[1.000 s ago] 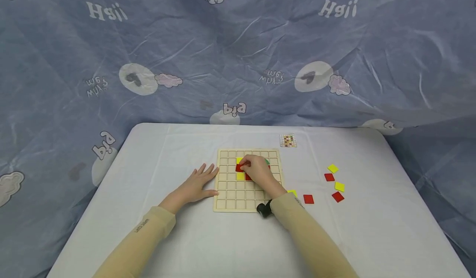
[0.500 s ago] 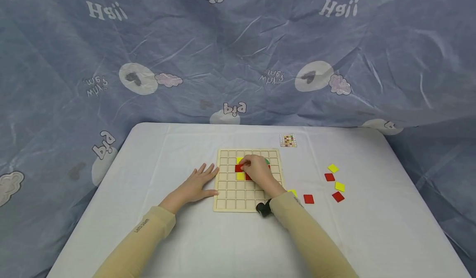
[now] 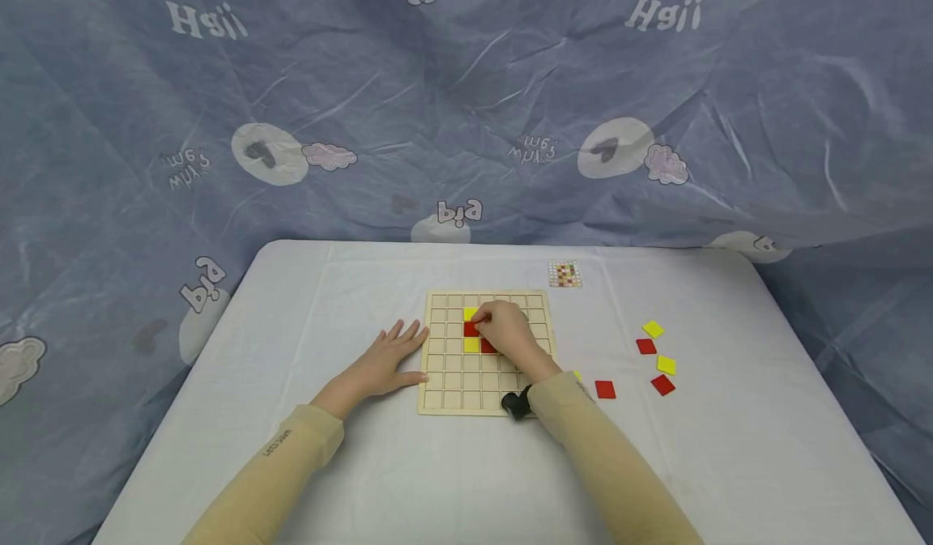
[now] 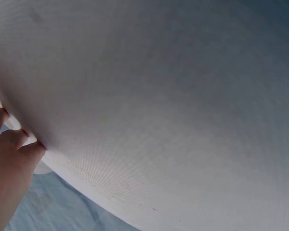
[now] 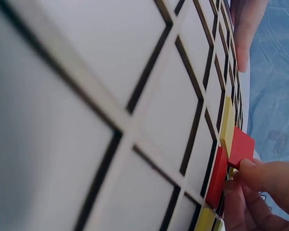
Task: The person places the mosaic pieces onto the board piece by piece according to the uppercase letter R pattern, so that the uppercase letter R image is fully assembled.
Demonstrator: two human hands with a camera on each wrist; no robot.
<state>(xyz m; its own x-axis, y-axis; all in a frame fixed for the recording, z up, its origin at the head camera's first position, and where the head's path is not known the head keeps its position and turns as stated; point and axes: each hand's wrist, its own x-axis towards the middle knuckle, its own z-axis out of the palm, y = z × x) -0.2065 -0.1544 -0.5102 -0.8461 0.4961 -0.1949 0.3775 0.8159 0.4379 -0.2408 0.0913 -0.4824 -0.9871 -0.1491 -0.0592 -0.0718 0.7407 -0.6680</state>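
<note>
A square wooden grid board (image 3: 445, 383) lies on the white table. My left hand (image 3: 382, 367) rests beside it, fingers spread, with the thumb and fingertips at the board's left edge; the left wrist view catches part of that hand (image 4: 12, 159). Over the upper part of the board, my right hand (image 3: 508, 338) pinches a red square tile (image 3: 470, 329) between thumb and fingers. Up close, this red tile (image 5: 242, 146) looks tilted against the grid. Yellow tiles sit above (image 3: 470, 313) and below (image 3: 471, 345) it, and another red tile (image 3: 488, 347) lies diagonally below. The hand hides part of the board.
Loose red (image 3: 605, 389) and yellow tiles (image 3: 666, 365) lie scattered right of the board. A small pattern card (image 3: 564, 274) is behind it. A black object (image 3: 516, 405), probably on the right wrist, overlaps the board's near edge. A patterned blue cloth (image 3: 437, 124) hangs behind the table.
The held red tile has shifted slightly to the right, lining up with the yellow tiles' column. My right hand moved a little with it. The left hand has stayed in place.
</note>
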